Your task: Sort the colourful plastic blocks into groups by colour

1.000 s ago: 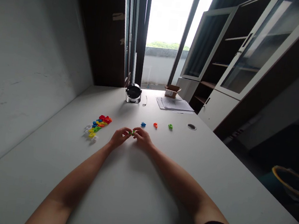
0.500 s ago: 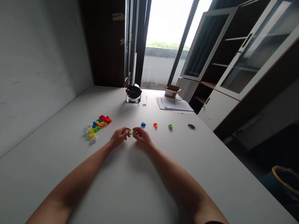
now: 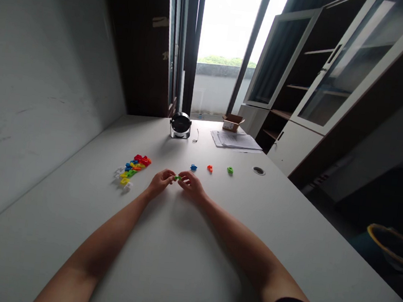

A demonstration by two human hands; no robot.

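Since the green piece (image 3: 177, 178) looks light, stiff and smooth, the left hand (image 3: 161, 183) and right hand (image 3: 192, 185) pinch it from opposite sides, probably its surest hold.

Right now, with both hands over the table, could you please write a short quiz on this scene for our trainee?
1. Multiple choice: What colour is the small piece between the left hand and the right hand?
A) red
B) green
C) white

2. True or false: In the row of three loose pieces, the orange piece lies between the blue piece and the other green piece.

3. Short answer: Which is farther left in the view, the round black device or the open cardboard box?

Key:
1. B
2. True
3. The round black device
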